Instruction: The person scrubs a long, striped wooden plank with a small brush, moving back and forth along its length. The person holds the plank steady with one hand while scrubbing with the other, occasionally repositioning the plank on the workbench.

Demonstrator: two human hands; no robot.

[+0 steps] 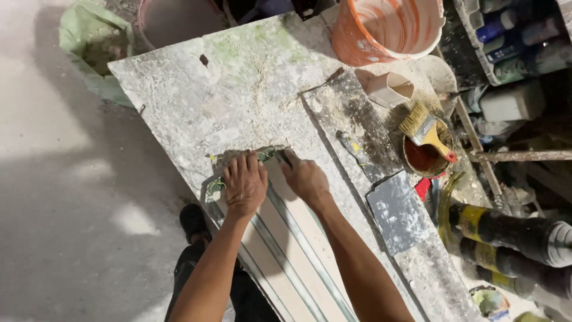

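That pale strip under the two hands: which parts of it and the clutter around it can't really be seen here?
Head view only:
- The pale strip: its far end lies under the left hand and right hand; its near end is cut off by the bottom edge.
- Right hand's fingers: whatever dark thing they pinch is too small to identify.
- Orange bucket: cut off by the top edge.
- Shelf bottles: blurred.

Workbench top (238,89) looked like rough, matt board crusted with dried plaster and green stains. Long strip (286,238) under both hands was smooth pale material edged with shiny metal rails. Bucket (387,30) was orange plastic, paint-smeared; paintbrush (424,128) had straw-coloured bristles and a glossy yellow handle.
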